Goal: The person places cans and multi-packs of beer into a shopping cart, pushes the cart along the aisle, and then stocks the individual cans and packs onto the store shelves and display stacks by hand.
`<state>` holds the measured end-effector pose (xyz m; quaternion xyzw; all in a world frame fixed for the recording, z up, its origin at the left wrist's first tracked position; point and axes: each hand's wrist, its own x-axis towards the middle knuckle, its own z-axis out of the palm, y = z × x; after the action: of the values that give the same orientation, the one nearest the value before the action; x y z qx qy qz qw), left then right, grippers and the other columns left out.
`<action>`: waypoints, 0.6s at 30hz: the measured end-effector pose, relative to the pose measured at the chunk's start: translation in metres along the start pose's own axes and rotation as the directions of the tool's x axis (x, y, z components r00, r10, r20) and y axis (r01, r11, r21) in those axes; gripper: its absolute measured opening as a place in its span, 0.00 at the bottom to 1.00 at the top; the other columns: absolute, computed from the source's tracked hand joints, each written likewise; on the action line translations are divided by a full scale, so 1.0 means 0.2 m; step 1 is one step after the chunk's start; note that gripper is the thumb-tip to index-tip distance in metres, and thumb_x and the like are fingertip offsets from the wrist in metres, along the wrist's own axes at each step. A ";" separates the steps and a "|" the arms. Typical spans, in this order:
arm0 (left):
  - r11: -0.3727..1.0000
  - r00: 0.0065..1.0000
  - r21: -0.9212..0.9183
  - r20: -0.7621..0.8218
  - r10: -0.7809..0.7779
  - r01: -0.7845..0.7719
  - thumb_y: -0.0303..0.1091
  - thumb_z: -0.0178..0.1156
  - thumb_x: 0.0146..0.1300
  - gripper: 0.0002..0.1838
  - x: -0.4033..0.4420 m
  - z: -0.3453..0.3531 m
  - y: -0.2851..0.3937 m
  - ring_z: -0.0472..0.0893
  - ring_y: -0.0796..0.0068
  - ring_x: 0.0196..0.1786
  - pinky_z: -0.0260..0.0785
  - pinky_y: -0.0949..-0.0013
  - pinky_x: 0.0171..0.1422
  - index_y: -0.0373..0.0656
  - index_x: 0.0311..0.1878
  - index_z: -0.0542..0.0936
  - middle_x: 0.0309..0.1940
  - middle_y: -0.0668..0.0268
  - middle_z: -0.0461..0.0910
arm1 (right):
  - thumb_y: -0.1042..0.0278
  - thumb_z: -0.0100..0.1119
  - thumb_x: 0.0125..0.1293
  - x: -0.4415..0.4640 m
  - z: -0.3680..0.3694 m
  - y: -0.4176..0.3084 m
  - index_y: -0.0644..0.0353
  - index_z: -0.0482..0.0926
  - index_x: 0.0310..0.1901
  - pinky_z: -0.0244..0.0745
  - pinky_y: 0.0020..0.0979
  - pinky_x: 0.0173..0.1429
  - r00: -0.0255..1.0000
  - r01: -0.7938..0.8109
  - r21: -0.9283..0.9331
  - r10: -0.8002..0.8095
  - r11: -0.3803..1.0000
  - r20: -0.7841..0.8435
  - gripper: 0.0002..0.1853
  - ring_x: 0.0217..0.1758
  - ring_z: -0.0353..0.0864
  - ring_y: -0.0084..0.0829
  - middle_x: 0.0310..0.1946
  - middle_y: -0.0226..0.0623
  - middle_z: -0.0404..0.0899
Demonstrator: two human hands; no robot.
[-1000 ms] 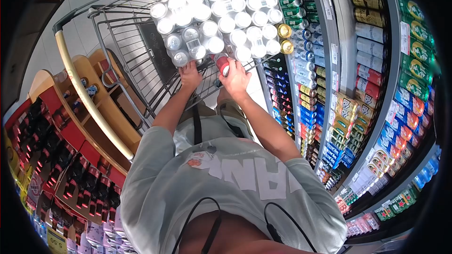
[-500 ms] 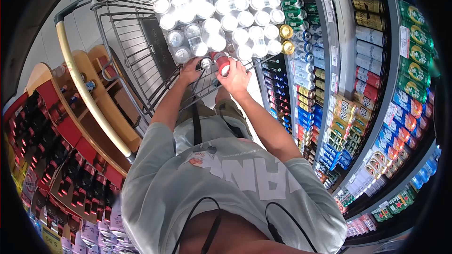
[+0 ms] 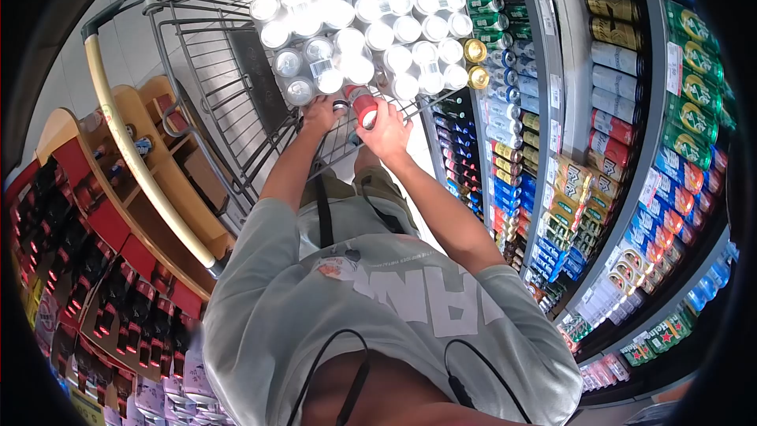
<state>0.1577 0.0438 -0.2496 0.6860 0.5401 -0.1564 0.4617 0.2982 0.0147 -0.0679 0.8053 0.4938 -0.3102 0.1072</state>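
My right hand (image 3: 386, 132) is wrapped round a red can (image 3: 363, 106) at the near side of the shopping cart. Just left of it, my left hand (image 3: 319, 114) has its fingers against a dark can with a silver top (image 3: 340, 105). Both cans stand beside the near edge of several packs of silver-topped cans (image 3: 382, 31), which fill much of the cart's wire basket (image 3: 206, 51). Two gold-topped cans (image 3: 476, 63) sit at the right end of the packs. Glare washes out many of the can tops.
The cart's pale handle (image 3: 130, 146) curves down at the left. Shelves of drink cans (image 3: 619, 79) rise on the right. A wooden display (image 3: 150, 189) and rows of dark bottles (image 3: 95, 252) stand on the left.
The dark can by my left hand shows more than it did a second ago. My right hand and the red can have moved slightly left. The packs keep their arrangement.
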 end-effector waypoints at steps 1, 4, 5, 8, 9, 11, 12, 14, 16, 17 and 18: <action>0.999 0.999 -0.009 0.017 -0.039 0.039 0.59 0.60 0.58 0.40 0.00 -0.02 0.01 0.53 0.59 0.76 0.49 0.38 0.73 0.62 0.72 0.60 0.75 0.67 0.54 | 0.46 0.69 0.50 0.00 0.00 0.00 0.48 0.62 0.65 0.51 0.62 0.68 1.000 -0.002 0.004 0.002 1.000 0.003 0.42 0.66 0.66 0.40 0.60 0.36 0.69; 0.997 0.999 -0.075 0.026 -0.024 0.026 0.59 0.59 0.60 0.39 -0.02 -0.02 -0.05 0.52 0.61 0.76 0.49 0.37 0.73 0.63 0.73 0.60 0.75 0.68 0.54 | 0.46 0.69 0.50 0.00 0.00 0.01 0.48 0.62 0.65 0.50 0.63 0.68 1.000 0.002 -0.001 -0.002 1.000 -0.015 0.42 0.66 0.67 0.40 0.60 0.37 0.69; 0.995 1.000 -0.098 0.017 -0.001 0.003 0.59 0.59 0.60 0.39 -0.02 -0.02 -0.08 0.52 0.62 0.77 0.49 0.37 0.73 0.63 0.73 0.59 0.75 0.69 0.54 | 0.46 0.69 0.50 0.00 0.00 0.00 0.47 0.62 0.65 0.50 0.63 0.68 1.000 0.003 0.000 -0.003 1.000 -0.002 0.41 0.65 0.67 0.40 0.60 0.37 0.69; 0.980 0.996 -0.199 -0.085 -0.002 -0.015 0.51 0.60 0.62 0.36 -0.03 0.05 -0.22 0.58 0.58 0.74 0.54 0.50 0.74 0.54 0.71 0.62 0.72 0.60 0.60 | 0.45 0.69 0.48 0.02 0.01 0.02 0.45 0.63 0.64 0.49 0.64 0.68 1.000 0.022 0.013 -0.022 1.000 0.020 0.41 0.65 0.68 0.41 0.59 0.37 0.70; 0.971 0.991 -0.238 -0.137 -0.001 -0.032 0.50 0.60 0.62 0.36 -0.04 0.04 -0.24 0.60 0.57 0.73 0.55 0.54 0.75 0.52 0.71 0.63 0.71 0.58 0.61 | 0.44 0.70 0.48 0.01 0.00 0.01 0.45 0.63 0.64 0.49 0.65 0.68 0.999 0.028 0.007 -0.028 1.000 0.022 0.42 0.65 0.68 0.41 0.59 0.37 0.71; 0.968 0.990 -0.248 -0.140 -0.001 -0.034 0.45 0.61 0.61 0.34 -0.06 0.02 -0.27 0.62 0.54 0.72 0.57 0.59 0.74 0.47 0.70 0.64 0.69 0.53 0.64 | 0.43 0.70 0.47 0.00 -0.01 -0.01 0.44 0.64 0.64 0.49 0.66 0.67 0.999 0.036 -0.003 -0.036 0.999 0.030 0.42 0.65 0.68 0.41 0.58 0.37 0.71; 0.961 0.994 -0.275 -0.108 -0.021 -0.010 0.44 0.60 0.61 0.34 -0.07 0.00 -0.26 0.61 0.54 0.72 0.57 0.58 0.74 0.48 0.70 0.63 0.69 0.54 0.63 | 0.42 0.70 0.45 0.00 -0.01 -0.02 0.45 0.64 0.63 0.48 0.68 0.67 0.999 0.039 0.003 -0.039 0.999 0.035 0.42 0.65 0.68 0.42 0.58 0.38 0.72; 0.967 0.997 -0.255 -0.070 -0.026 0.008 0.42 0.59 0.61 0.34 -0.09 -0.04 -0.23 0.62 0.54 0.72 0.58 0.57 0.73 0.52 0.71 0.62 0.70 0.53 0.63 | 0.42 0.70 0.45 -0.01 -0.02 -0.04 0.45 0.65 0.62 0.47 0.70 0.67 0.997 0.028 -0.028 -0.026 0.999 0.066 0.42 0.65 0.68 0.43 0.58 0.37 0.72; 0.987 0.998 -0.160 -0.063 -0.001 -0.009 0.41 0.59 0.60 0.35 -0.12 -0.06 -0.19 0.64 0.52 0.70 0.61 0.56 0.72 0.60 0.72 0.60 0.70 0.53 0.62 | 0.42 0.71 0.45 -0.01 -0.02 -0.07 0.45 0.65 0.61 0.45 0.71 0.67 0.997 0.021 -0.059 -0.017 0.998 0.081 0.41 0.65 0.68 0.43 0.58 0.37 0.72; 0.988 0.994 -0.142 -0.098 0.048 -0.062 0.39 0.59 0.60 0.36 -0.12 -0.07 -0.17 0.65 0.52 0.70 0.61 0.57 0.71 0.59 0.72 0.60 0.70 0.53 0.63 | 0.43 0.71 0.45 -0.01 -0.01 -0.08 0.45 0.65 0.61 0.44 0.72 0.67 0.997 0.017 -0.072 -0.011 0.997 0.083 0.41 0.65 0.68 0.44 0.58 0.37 0.71; 0.986 0.986 -0.123 -0.132 0.098 -0.114 0.38 0.59 0.59 0.36 -0.12 -0.06 -0.15 0.66 0.52 0.69 0.61 0.57 0.71 0.58 0.72 0.60 0.69 0.54 0.63 | 0.43 0.71 0.45 -0.01 -0.01 -0.08 0.46 0.65 0.61 0.44 0.73 0.68 0.996 0.011 -0.086 -0.004 0.996 0.084 0.41 0.65 0.68 0.44 0.58 0.37 0.71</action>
<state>0.1192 0.0392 -0.2393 0.6908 0.5398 -0.0526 0.4782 0.2836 0.0220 -0.0622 0.7841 0.5050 -0.3225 0.1616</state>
